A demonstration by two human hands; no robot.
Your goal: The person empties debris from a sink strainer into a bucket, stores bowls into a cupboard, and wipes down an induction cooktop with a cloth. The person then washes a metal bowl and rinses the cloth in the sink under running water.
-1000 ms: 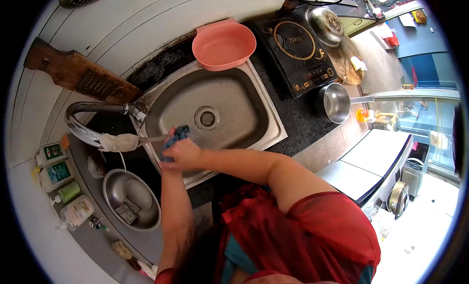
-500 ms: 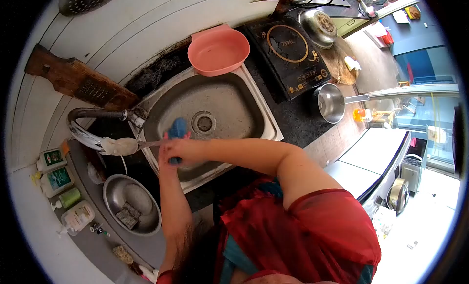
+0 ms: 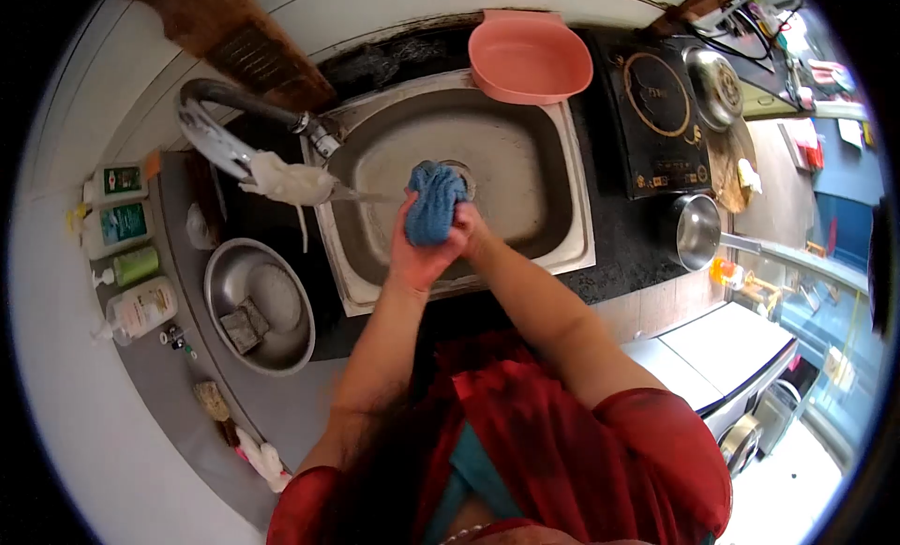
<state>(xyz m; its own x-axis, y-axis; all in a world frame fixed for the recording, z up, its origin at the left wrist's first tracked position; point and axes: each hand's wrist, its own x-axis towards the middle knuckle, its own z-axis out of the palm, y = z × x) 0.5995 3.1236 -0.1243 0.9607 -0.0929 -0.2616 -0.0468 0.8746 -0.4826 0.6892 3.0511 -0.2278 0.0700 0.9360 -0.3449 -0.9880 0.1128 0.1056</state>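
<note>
A bunched blue cloth (image 3: 433,206) is gripped between my two hands over the sink basin (image 3: 525,189). My left hand (image 3: 418,260) is closed round its left and lower side. My right hand (image 3: 466,232) presses in from the right with bent fingers. Water (image 3: 367,197) runs sideways from the wrapped mouth of the faucet (image 3: 225,103) toward the cloth. White wrapping (image 3: 284,178) covers the spout's end. Behind the cloth, the drain (image 3: 461,178) is partly hidden.
A pink basin (image 3: 530,62) overlaps the sink's back rim. To the right are an induction cooktop (image 3: 653,114) and a saucepan (image 3: 697,234). On the left stand a steel bowl (image 3: 260,306) holding a scrubber (image 3: 246,327), and several bottles (image 3: 141,311).
Both hands have moved from the sink's left side, near the spout, toward its middle with the blue cloth. The arms no longer cross, and the view has shifted.
</note>
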